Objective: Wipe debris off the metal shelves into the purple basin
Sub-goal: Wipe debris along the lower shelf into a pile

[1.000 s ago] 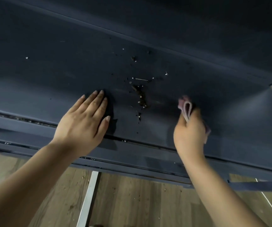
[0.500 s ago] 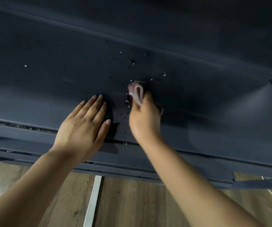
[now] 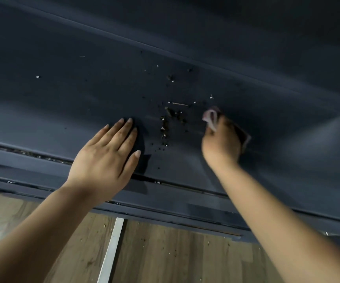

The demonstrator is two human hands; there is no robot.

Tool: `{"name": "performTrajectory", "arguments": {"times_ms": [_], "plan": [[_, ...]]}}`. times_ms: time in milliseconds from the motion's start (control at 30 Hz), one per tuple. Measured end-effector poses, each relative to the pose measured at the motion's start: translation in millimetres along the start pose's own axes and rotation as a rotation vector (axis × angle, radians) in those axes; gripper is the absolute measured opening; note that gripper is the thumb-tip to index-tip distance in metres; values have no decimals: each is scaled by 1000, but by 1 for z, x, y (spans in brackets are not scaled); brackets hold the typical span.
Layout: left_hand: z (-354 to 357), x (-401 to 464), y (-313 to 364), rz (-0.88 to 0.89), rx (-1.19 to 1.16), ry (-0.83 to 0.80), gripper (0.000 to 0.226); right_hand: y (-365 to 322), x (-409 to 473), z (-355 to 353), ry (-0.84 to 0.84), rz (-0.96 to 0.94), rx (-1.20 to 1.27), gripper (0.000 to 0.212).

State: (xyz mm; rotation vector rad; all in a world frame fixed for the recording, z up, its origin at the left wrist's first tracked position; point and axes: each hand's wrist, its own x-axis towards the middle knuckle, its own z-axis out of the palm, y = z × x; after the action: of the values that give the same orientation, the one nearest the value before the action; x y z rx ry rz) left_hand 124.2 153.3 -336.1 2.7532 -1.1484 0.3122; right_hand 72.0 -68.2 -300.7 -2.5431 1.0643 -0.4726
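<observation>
Head view, mid-frame: debris [image 3: 166, 127] remains gathered on the metal shelf [image 3: 62, 94] between the flat, open left hand [image 3: 105, 160] and the right hand [image 3: 222, 139] gripping a pink cloth [image 3: 211, 117]; no purple basin visible.

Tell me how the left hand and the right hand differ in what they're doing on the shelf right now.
The left hand lies flat with straight fingers and holds nothing; the right hand is curled around a pink cloth. The left hand looks sharp, the right hand blurred. The left hand sits left of the debris, the right hand to its right. Both rest on the dark metal shelf.
</observation>
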Motion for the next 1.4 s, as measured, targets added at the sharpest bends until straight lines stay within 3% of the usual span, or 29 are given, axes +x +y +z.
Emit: {"name": "performTrajectory", "arguments": {"times_ms": [200, 333, 433, 600, 733, 967, 1100, 1200, 1300, 1400], "plan": [[-1, 0, 0, 10, 16, -17, 61, -51, -37, 17, -178, -376, 195, 30], [0, 0, 0, 7, 14, -14, 62, -28, -21, 11, -243, -362, 323, 28], [-1, 0, 0, 5, 21, -18, 65, 11, 1, -8, -139, -326, 248, 29], [-4, 1, 2, -7, 20, -15, 67, 69, 54, -44, 71, -89, 103, 27], [-5, 0, 3, -7, 14, -15, 67, 95, 82, -39, -30, 46, -33, 32], [-3, 0, 2, -13, -6, 6, 66, 64, 112, -12, -107, -6, -62, 39], [-4, 0, 3, -19, -11, -3, 67, 11, 103, 13, -181, -152, 9, 35], [-4, 1, 3, -18, -5, -9, 66, -25, 79, 30, -218, -415, 78, 29], [-5, 1, 2, -14, -1, -13, 65, -42, 45, 36, -296, -632, 207, 31], [-5, 1, 2, -14, -9, -20, 65, -43, 24, 32, -375, -725, 324, 31]]}}
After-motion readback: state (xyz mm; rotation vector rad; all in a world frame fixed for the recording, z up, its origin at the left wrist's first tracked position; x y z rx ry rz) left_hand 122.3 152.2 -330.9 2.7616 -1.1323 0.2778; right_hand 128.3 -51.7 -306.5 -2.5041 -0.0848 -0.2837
